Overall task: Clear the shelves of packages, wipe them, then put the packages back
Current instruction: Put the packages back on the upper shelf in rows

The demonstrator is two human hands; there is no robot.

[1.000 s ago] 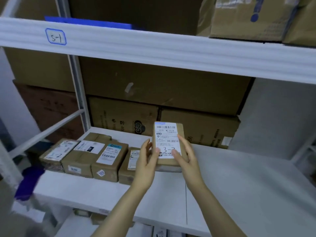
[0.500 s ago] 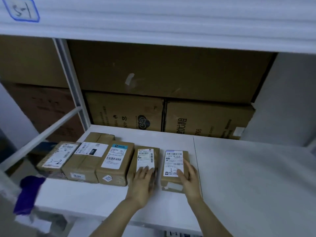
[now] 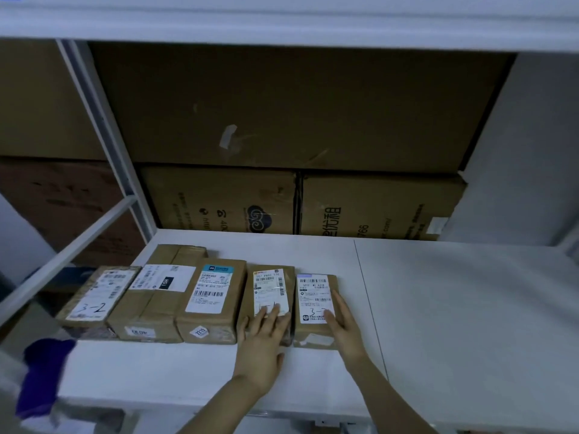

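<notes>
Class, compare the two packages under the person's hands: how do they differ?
The package under the left hand reaches farther back than the package under the right hand. Its label bears an orange corner mark; the other's has a pale purple top strip. Both are brown cardboard, lie flat and carry white barcode labels.

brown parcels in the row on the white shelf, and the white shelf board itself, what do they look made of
Brown parcels: likely cardboard, matte, wrapped in glossy clear tape that wrinkles and glints, with white paper labels stuck on top. White shelf board: smooth panels with a faint sheen and a seam between them; painted metal or laminate, cannot tell.
</notes>
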